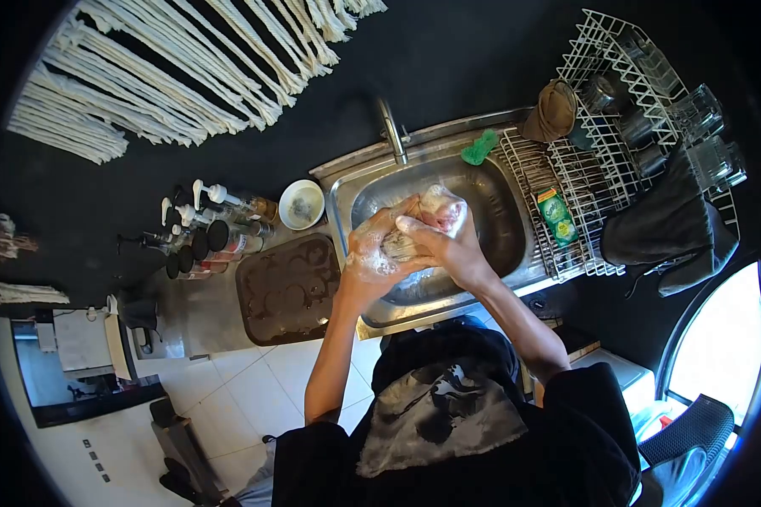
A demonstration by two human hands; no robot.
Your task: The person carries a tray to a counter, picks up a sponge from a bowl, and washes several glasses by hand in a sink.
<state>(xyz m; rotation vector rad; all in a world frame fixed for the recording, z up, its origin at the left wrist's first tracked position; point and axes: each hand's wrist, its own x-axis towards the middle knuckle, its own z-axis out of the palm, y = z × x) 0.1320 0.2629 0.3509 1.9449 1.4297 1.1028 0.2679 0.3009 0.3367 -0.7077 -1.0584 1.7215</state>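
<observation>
Over the left part of the metal sink (509,232), a person's two hands are brought together around a soapy thing (448,213) covered in white foam, with pinkish patches showing through. The thing is raised above the basin, and its exposed end points to the far right, standing out past the fingers. As far as it can be seen, its long axis slants from near left to far right; a pale, streaked part shows in the gap between the hands, but the fingers hide too much to tell whether this is the same piece or a second one, or what it is. The left hand (370,247) is curled in from the left, its fingers bent over the far side, suds spread over its back and wrist. The right hand (455,252) closes in from the right, partly folded, its thumb lying across toward the left. The tap (391,135) stands beyond them at the far edge, and a green scrubber (480,148) lies to its right, at the far right rim. A wire rack (524,173) holds a green and yellow packet (556,217) on the right; on the left are a white bowl (286,203), a wet brown tray (287,291) and pump bottles (220,196).
</observation>
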